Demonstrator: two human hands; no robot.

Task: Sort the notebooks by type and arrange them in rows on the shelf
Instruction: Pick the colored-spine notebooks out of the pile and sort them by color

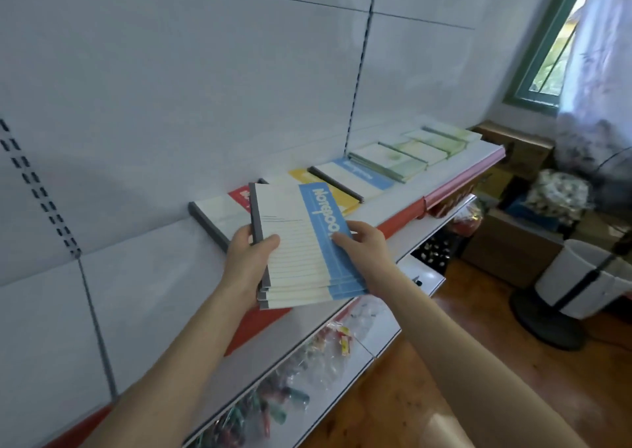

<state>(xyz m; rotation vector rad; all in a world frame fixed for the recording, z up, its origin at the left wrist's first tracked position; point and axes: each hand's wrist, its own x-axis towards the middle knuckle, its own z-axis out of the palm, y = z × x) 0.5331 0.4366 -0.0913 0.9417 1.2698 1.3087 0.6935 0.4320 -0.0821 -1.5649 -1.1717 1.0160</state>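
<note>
A stack of several blue-and-cream notebooks [301,242] with grey spines is held above the shelf's front edge. My left hand [244,263] grips the stack at its spine side, thumb on the top cover. My right hand [364,252] holds the blue side, fingers over the cover. On the white shelf [147,294] behind lie a red-banded notebook [222,215], a yellow-banded one [337,196], a blue-banded one [355,177] and three green-tinted notebooks [413,153] in a row toward the right.
The shelf has a red front strip [260,324]. A lower shelf [307,372] holds small wrapped items. On the wooden floor at the right stand a white bucket [578,276] on a dark base and cardboard boxes [513,242]. A window [554,54] is at the upper right.
</note>
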